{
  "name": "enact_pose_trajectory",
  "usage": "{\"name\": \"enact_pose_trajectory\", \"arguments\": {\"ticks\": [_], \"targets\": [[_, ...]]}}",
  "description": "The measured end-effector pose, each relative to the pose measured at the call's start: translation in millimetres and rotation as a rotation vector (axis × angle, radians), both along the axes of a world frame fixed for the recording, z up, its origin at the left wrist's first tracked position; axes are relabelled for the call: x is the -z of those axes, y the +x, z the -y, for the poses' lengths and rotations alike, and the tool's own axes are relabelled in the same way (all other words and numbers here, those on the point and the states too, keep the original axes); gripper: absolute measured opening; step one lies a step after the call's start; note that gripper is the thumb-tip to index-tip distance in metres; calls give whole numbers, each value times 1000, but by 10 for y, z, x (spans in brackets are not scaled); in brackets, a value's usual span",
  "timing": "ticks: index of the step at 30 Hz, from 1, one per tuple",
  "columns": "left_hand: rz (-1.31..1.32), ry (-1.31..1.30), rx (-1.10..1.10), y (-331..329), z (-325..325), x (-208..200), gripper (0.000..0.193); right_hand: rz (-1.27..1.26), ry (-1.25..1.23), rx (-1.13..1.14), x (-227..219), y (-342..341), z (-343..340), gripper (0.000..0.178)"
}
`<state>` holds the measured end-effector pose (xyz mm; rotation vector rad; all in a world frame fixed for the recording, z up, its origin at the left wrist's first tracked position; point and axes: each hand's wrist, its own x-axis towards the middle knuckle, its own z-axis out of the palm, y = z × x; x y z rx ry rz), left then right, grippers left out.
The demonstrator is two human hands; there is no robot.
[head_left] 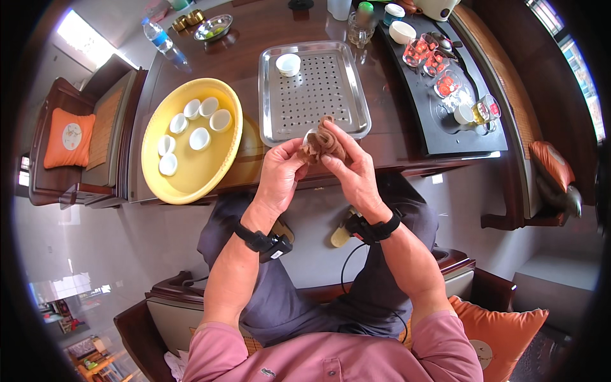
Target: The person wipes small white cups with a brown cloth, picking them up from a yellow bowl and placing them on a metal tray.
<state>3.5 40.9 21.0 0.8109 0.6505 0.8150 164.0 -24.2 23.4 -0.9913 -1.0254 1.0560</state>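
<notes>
Both hands meet over the near edge of a perforated steel tray (264,95). My right hand (356,175) is closed on a bunched brown cloth (326,146). My left hand (279,175) pinches from the other side, at a small white cup (309,135) that the cloth mostly covers; only a sliver of its rim shows. Another white cup (288,65) stands at the tray's far left. To the left, a yellow basin (153,172) holds several white cups (200,139), some upright and some tipped.
A black tea tray (417,127) on the right carries red-patterned glasses (447,83) and a white bowl (402,32). At the back stand a water bottle (157,34), a metal dish (214,28) and a glass mug (361,32). The dark wooden table (245,63) ends just before my knees.
</notes>
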Motion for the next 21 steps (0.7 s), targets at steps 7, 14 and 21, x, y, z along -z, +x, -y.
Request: {"name": "enact_pose_trajectory", "arguments": {"ticks": [7,14,21], "targets": [[142,-96,29,18,20,28,24,-373,-117,-61,-60,99,-10,49],[2,71,55,-11,3,42,20,-173,-74,34,-35,189,-20,45],[-457,766,158,9,-2,-117,19,-179,-128,-115,-85,150,9,45]]}}
